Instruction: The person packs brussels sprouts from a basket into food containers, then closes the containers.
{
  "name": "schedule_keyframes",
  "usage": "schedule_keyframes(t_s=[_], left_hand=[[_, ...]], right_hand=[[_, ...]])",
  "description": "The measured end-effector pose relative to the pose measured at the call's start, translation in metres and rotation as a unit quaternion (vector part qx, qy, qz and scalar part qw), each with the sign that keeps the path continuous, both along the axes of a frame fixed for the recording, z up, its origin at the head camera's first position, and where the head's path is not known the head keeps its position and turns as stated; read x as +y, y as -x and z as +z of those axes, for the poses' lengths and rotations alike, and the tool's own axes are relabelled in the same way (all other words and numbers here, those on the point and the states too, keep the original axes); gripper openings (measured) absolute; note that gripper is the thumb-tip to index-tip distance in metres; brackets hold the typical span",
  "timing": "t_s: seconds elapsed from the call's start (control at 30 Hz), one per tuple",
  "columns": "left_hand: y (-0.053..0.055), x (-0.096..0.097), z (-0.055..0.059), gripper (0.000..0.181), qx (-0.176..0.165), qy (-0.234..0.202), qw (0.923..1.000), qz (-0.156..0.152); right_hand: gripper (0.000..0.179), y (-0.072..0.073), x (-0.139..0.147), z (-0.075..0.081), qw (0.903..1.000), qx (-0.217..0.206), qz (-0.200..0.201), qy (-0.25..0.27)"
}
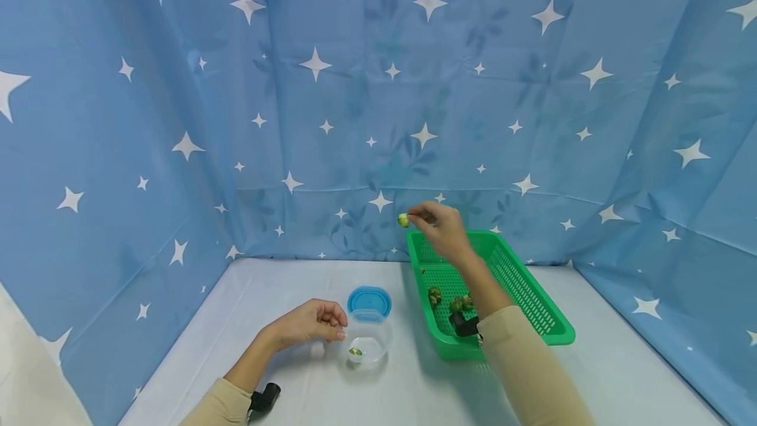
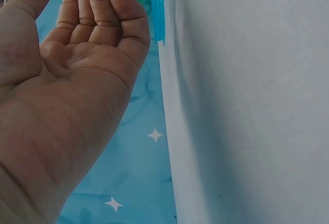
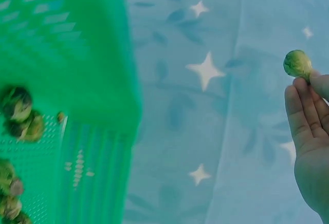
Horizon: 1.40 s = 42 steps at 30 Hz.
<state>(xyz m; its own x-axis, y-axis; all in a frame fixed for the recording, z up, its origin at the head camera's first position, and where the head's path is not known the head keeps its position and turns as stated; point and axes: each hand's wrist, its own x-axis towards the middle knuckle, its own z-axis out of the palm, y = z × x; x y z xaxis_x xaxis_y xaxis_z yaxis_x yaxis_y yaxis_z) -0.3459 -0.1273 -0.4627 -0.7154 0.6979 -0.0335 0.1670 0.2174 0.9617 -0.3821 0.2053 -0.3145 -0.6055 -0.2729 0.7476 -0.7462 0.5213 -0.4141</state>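
A small green Brussels sprout [image 1: 404,220] is pinched between the thumb and fingertips of my right hand [image 1: 437,225], raised above the far left corner of the green basket [image 1: 558,334]. The right wrist view shows the same sprout [image 3: 297,63] at the tips of nearly straight fingers. My left hand [image 1: 310,324] has loosely bent fingers, its fingertips right beside the rim of a clear round container [image 1: 374,347]. One small sprout piece [image 1: 355,352] lies in that container. In the left wrist view the left hand [image 2: 82,70] shows its palm and curled fingers.
Several more sprouts [image 1: 434,296] lie in the basket, partly hidden by the right arm. A round blue lid [image 1: 369,300] rests on the white table [image 1: 296,281] just behind the clear container. Blue star-patterned curtain [image 1: 355,117] encloses the table at the back and sides.
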Motion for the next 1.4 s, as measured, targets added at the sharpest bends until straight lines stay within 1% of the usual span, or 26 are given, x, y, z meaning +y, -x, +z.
schedule_keyframes(t_s=[0.1,0.2,0.4,0.57,0.8,0.9,1.03,1.2,1.4], left_hand=[[0.001,-0.001,0.000,0.040,0.004,0.000,1.0000,-0.001],[0.001,-0.001,0.000,0.041,0.004,-0.001,1.0000,-0.002],[-0.001,-0.001,0.000,0.042,-0.005,-0.001,0.9999,-0.010],[-0.001,-0.002,0.000,0.042,-0.006,-0.001,0.9999,-0.008],[0.001,-0.002,0.001,0.039,0.002,-0.002,1.0000,-0.007],[0.002,0.000,-0.001,0.041,0.007,-0.001,0.9999,-0.012],[0.002,0.000,-0.002,0.041,0.007,-0.002,0.9999,-0.012],[0.001,-0.002,-0.002,0.041,0.001,-0.005,1.0000,-0.006],[0.001,-0.002,-0.002,0.042,-0.001,-0.007,0.9999,-0.009]], right_hand=[[0.011,-0.006,-0.009,0.004,0.9995,0.022,0.022,0.009],[0.010,-0.012,-0.015,0.006,0.9985,0.032,0.041,0.017],[0.010,-0.026,-0.024,0.003,0.9955,0.056,0.068,0.034],[0.011,-0.039,-0.033,0.002,0.9940,0.051,0.087,0.042],[0.011,-0.053,-0.039,-0.002,0.9945,0.045,0.088,0.035],[0.012,-0.058,-0.037,-0.006,0.9944,0.046,0.087,0.040],[0.013,-0.064,-0.035,-0.014,0.9945,0.036,0.085,0.050],[0.014,-0.064,-0.035,-0.027,0.9948,0.021,0.082,0.057],[0.016,-0.065,-0.037,-0.045,0.9951,0.007,0.073,0.067]])
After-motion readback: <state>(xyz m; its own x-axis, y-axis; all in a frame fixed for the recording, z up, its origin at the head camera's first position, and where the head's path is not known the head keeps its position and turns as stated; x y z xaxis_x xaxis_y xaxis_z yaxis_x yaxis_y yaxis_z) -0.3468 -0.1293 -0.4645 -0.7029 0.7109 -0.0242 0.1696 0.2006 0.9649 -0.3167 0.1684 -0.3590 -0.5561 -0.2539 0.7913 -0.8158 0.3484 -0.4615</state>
